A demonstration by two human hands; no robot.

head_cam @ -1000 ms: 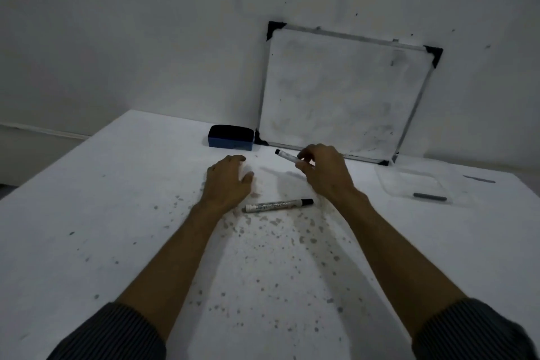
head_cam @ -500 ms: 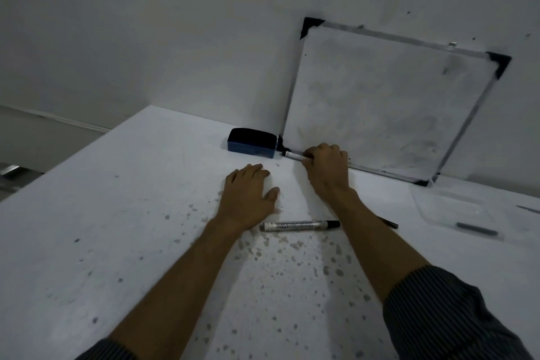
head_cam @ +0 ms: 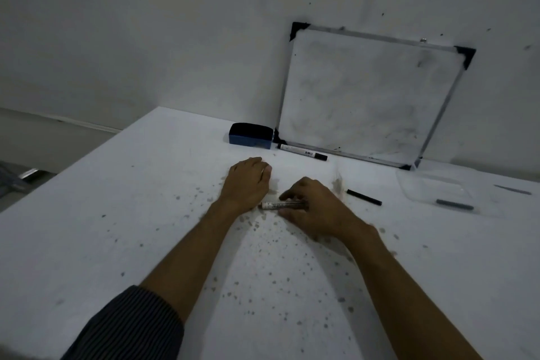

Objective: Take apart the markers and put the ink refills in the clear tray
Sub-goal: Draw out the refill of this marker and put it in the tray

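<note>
A white marker lies on the table, and my right hand has its fingers closed around it. My left hand rests flat on the table just left of it, holding nothing. A second white marker with a black cap lies at the foot of the whiteboard. A thin black stick, a marker part, lies to the right of my right hand. The clear tray stands at the far right with one grey ink refill in it.
A whiteboard leans on the wall at the back. A blue eraser sits left of it. Another thin grey stick lies beyond the tray. The table is speckled with ink spots, and its left edge drops off.
My right hand set one marker down at the foot of the whiteboard, came back and closed on the marker by my left hand. The left hand stayed flat.
</note>
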